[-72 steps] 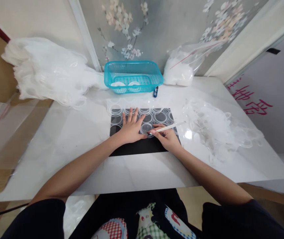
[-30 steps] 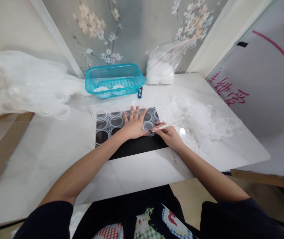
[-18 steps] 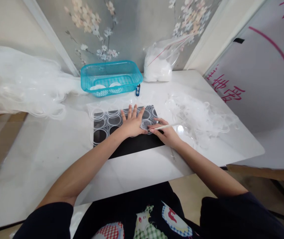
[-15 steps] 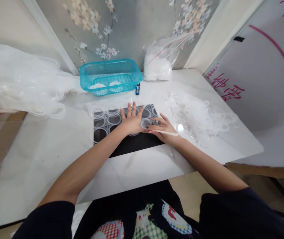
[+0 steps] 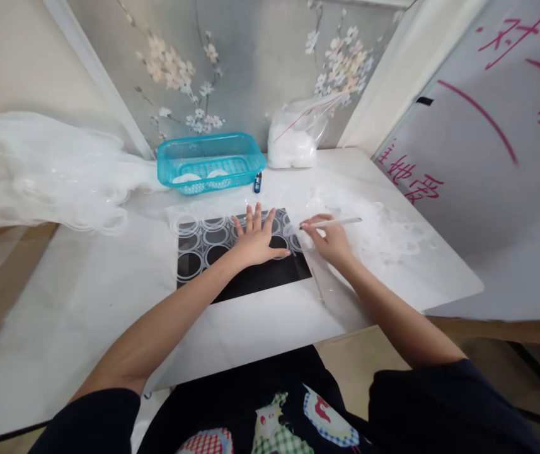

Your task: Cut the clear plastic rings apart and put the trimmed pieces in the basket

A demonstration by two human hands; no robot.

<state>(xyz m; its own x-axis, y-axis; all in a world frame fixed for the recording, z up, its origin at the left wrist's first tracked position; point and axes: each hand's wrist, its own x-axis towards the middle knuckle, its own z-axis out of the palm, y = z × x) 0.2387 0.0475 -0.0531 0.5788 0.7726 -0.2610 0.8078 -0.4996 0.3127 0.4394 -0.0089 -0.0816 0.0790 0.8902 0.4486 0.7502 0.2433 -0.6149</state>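
Observation:
My left hand [image 5: 256, 243] lies flat with fingers spread on a clear plastic sheet [image 5: 213, 234] marked with rows of circles. Beneath the sheet is a black mat [image 5: 260, 280]. A few of the circles show plain black inside. My right hand [image 5: 329, 239] is closed around a thin white pen-like tool [image 5: 340, 222]. The tool's dark end points left, by the sheet's right edge. Near those fingertips is a hazy clear round piece; whether they touch it I cannot tell.
Behind the sheet stands a blue plastic basket [image 5: 210, 161] with white round pieces inside, a small blue object [image 5: 258, 183] and a zip bag [image 5: 293, 139] of white material. Clear plastic scraps [image 5: 383, 230] lie to the right, a large heap [image 5: 52, 170] to the left. A whiteboard [image 5: 477, 239] borders the right.
My right hand has moved right, away from my left hand, to the sheet's right edge. The clear round piece between the hands has left that spot, showing black there. My left hand stays flat.

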